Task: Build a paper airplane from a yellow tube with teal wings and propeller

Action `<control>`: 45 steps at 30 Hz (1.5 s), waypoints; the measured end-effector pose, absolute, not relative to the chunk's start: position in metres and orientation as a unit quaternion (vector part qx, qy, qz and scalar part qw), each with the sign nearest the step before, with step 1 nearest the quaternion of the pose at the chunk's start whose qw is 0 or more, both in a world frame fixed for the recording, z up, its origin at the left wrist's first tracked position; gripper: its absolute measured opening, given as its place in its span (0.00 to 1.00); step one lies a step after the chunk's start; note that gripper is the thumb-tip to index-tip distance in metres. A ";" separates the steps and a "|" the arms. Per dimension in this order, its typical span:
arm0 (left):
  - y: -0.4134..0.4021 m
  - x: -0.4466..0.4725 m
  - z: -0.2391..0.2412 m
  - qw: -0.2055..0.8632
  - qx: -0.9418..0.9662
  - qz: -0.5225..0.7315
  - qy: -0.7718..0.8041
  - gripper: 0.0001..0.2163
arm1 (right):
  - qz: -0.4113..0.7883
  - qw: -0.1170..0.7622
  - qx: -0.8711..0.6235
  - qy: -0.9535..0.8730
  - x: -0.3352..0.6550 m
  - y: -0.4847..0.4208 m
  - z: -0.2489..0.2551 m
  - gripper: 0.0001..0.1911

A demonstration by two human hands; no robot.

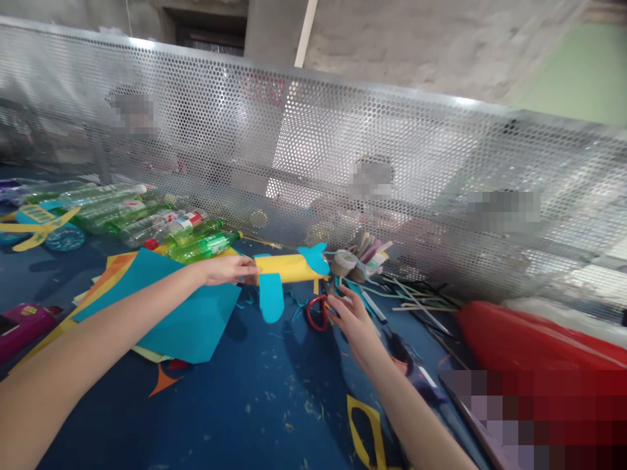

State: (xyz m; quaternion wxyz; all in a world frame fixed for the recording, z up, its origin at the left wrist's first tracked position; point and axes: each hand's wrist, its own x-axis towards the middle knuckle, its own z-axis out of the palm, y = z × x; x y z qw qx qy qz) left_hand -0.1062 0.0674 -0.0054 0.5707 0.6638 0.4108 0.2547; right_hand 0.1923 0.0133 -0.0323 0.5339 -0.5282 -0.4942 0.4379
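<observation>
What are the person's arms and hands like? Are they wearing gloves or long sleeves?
No gloves! The left hand and right hand are both bare. The left forearm and right forearm are bare too, with no sleeves showing. I can't see any watch, bracelet or markings on them either.

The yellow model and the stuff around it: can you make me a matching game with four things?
1. Yellow model
2. Scissors
3. Top paper sheet
4. Green bottle

A. flat and blue
B. lying beside other bottles
C. held at one end by the left hand
D. red-handled

Pairs: 1-C, 2-D, 3-A, 4-B
</observation>
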 end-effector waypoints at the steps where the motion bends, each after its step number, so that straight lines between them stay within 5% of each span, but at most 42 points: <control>1: 0.069 -0.106 -0.007 0.544 0.666 0.274 0.431 0.21 | 0.429 0.535 -0.535 -0.493 0.193 0.014 -0.035 0.27; 11: 0.079 -0.104 -0.026 0.257 0.746 0.284 0.545 0.36 | 0.355 0.442 -0.527 -0.633 0.184 0.015 -0.044 0.18; 21: 0.083 -0.118 -0.014 0.094 0.754 0.272 0.590 0.21 | 0.236 0.307 -0.507 -0.770 0.162 -0.011 -0.034 0.11; 24: 0.081 -0.128 0.002 0.109 0.764 0.223 0.595 0.14 | 0.226 0.293 -0.500 -0.783 0.160 -0.012 -0.032 0.10; 29: 0.069 -0.142 0.029 0.219 0.813 0.005 0.539 0.17 | 0.216 0.276 -0.502 -0.791 0.161 -0.011 -0.031 0.10; 33: 0.064 -0.147 0.037 0.237 0.827 -0.046 0.509 0.16 | 0.224 0.269 -0.498 -0.793 0.161 -0.011 -0.031 0.10; 40: 0.054 -0.145 0.054 0.315 0.826 0.094 0.459 0.14 | 0.251 0.282 -0.499 -0.780 0.161 -0.011 -0.033 0.10; 45: 0.048 -0.130 0.055 0.368 0.785 0.215 0.450 0.15 | 0.427 0.311 -0.469 -0.708 0.159 -0.011 -0.036 0.22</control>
